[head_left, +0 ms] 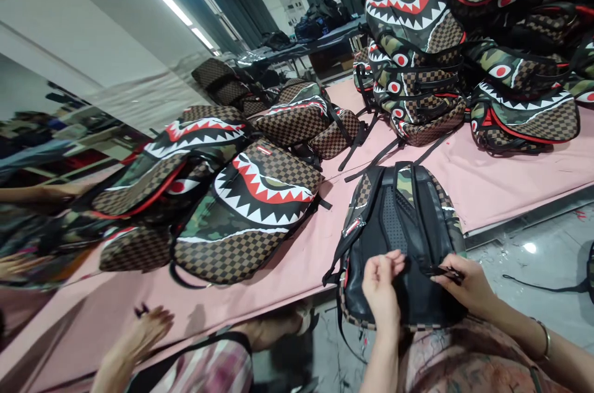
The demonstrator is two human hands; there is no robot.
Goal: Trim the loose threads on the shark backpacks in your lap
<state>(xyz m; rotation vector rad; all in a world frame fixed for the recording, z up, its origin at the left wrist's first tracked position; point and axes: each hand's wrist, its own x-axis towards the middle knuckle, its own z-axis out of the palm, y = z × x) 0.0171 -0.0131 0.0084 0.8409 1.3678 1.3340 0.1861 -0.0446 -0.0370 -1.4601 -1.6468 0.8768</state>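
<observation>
A backpack (394,232) lies with its black padded back and shoulder straps facing up, at the near edge of the pink-covered table. Over its lower left part is my left hand (384,281), fingers curled together; anything pinched in them is too small to make out. My right hand (461,281), at the backpack's lower right, is closed round a small black tool (449,273) that looks like snips. The tool's tip is beside a black strap.
Shark-mouth backpacks (250,213) lie to the left on the pink table (278,285). More are stacked (417,71) at the back right. At the lower left, another person's hand (151,328) holds a small dark object. A strap (542,285) shows at the right over the floor.
</observation>
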